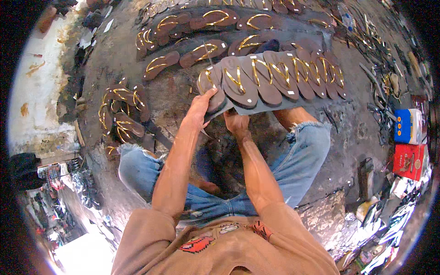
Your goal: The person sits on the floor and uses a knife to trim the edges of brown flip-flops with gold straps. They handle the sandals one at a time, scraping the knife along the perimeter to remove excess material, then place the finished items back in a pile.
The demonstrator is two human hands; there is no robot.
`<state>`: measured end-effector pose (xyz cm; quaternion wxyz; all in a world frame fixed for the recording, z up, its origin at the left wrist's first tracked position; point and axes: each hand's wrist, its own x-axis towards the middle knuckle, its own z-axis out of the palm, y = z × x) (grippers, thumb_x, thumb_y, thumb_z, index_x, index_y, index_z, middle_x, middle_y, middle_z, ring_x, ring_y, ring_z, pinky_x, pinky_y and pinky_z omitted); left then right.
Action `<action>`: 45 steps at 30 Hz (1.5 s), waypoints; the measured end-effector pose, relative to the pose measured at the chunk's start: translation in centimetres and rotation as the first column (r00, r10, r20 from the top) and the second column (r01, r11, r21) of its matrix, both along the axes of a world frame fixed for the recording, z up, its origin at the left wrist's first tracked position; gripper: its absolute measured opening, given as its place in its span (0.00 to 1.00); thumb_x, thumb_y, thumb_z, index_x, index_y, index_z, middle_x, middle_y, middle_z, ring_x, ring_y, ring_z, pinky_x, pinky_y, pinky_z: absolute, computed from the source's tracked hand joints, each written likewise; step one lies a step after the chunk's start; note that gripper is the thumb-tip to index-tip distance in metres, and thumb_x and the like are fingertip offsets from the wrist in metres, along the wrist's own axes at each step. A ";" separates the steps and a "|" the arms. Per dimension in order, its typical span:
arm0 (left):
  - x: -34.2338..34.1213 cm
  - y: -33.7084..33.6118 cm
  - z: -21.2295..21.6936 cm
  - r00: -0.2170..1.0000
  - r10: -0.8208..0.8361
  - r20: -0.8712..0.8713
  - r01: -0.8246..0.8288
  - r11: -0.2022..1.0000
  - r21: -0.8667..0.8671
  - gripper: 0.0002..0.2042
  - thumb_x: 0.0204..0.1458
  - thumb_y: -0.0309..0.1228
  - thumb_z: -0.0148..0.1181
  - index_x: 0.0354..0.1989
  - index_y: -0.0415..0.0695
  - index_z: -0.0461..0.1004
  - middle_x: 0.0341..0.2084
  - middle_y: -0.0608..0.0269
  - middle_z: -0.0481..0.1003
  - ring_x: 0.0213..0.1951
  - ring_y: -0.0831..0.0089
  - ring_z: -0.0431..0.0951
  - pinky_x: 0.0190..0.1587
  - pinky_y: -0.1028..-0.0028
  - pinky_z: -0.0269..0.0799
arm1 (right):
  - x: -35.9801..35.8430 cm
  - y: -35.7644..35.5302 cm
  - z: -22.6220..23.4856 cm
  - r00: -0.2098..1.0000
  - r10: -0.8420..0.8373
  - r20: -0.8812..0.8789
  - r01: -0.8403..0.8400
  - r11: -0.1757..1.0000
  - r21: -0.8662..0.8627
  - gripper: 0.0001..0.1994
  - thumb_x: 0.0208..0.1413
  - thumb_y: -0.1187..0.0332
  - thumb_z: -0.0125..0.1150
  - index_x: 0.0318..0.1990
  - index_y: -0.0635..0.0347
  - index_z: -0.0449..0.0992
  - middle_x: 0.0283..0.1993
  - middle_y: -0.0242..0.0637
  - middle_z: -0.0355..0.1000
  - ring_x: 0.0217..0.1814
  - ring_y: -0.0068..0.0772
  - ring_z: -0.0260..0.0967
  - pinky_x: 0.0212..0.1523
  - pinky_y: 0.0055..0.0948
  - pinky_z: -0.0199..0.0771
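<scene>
My left hand (200,106) grips the leftmost brown sandal (211,94) and the edge of the sheet beneath, its thumb pressed on top. A grey sheet (263,109) stretches to the right, with a row of brown sandals with gold straps lying side by side on it. Under its near edge my right hand (237,123) is closed in a fist around something dark, mostly hidden by the sheet. Beyond the leftmost sandal a thin pointed strip (207,52) sticks up; whether it joins what my right hand holds cannot be told. A pale pointed scrap (205,133) hangs below my left hand.
More gold-strapped sandals (215,17) lie in rows on the dark floor ahead. A loose pile of sandals (128,123) sits left of my knee. At right are a blue-and-white box (408,126), a red box (409,162) and dark offcut strips (376,82).
</scene>
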<state>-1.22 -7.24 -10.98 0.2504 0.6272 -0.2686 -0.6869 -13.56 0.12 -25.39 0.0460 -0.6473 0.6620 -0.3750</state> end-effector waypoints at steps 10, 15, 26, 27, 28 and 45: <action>-0.3 -0.1 1.2 0.978 -0.016 0.210 0.019 1.000 -0.013 0.31 0.51 0.55 0.66 0.53 0.38 0.75 0.51 0.58 0.77 0.47 0.66 0.77 0.47 0.60 0.72 | -3.4 -5.5 -1.3 0.870 -0.043 0.491 -0.139 0.934 0.328 0.20 0.61 0.54 0.61 0.52 0.60 0.78 0.51 0.46 0.78 0.55 0.51 0.75 0.57 0.50 0.73; 0.6 3.0 6.4 0.998 -0.046 0.050 0.049 0.998 -0.043 0.28 0.56 0.51 0.64 0.50 0.36 0.76 0.44 0.56 0.80 0.48 0.67 0.78 0.48 0.65 0.73 | -2.8 -7.2 -1.1 0.830 -0.039 0.557 -0.234 0.881 0.410 0.23 0.61 0.51 0.62 0.52 0.62 0.77 0.48 0.47 0.78 0.52 0.47 0.76 0.54 0.49 0.75; 3.7 18.1 20.0 0.900 -0.115 0.421 0.326 0.819 -0.472 0.22 0.58 0.33 0.66 0.58 0.36 0.69 0.46 0.62 0.78 0.47 0.74 0.76 0.54 0.70 0.72 | -1.3 2.3 27.6 0.038 -0.086 0.996 -0.392 0.915 0.095 0.23 0.60 0.50 0.66 0.38 0.67 0.79 0.27 0.35 0.77 0.30 0.25 0.73 0.33 0.29 0.73; 2.8 19.4 19.7 0.880 -0.050 0.473 0.360 0.719 -0.594 0.22 0.59 0.33 0.65 0.58 0.36 0.69 0.47 0.61 0.78 0.48 0.73 0.76 0.55 0.70 0.71 | -0.9 3.1 29.0 0.227 0.032 0.973 -0.292 0.956 0.037 0.21 0.59 0.52 0.67 0.36 0.67 0.79 0.27 0.34 0.76 0.30 0.24 0.72 0.33 0.29 0.73; 2.3 20.5 19.5 0.859 0.033 0.512 0.391 0.602 -0.696 0.21 0.60 0.33 0.63 0.58 0.36 0.69 0.48 0.59 0.78 0.49 0.72 0.76 0.55 0.70 0.71 | -0.8 4.1 30.5 0.414 0.129 0.901 -0.209 0.977 -0.043 0.19 0.59 0.55 0.68 0.34 0.66 0.79 0.27 0.34 0.76 0.30 0.23 0.71 0.33 0.29 0.72; 8.1 19.0 23.8 0.973 0.225 -0.060 -0.218 0.789 -0.575 0.21 0.56 0.33 0.70 0.55 0.40 0.71 0.42 0.63 0.79 0.41 0.74 0.80 0.45 0.71 0.79 | -0.6 14.6 32.4 0.571 0.069 0.818 -0.406 0.890 0.209 0.14 0.63 0.59 0.63 0.46 0.62 0.80 0.24 0.34 0.77 0.26 0.18 0.69 0.29 0.26 0.70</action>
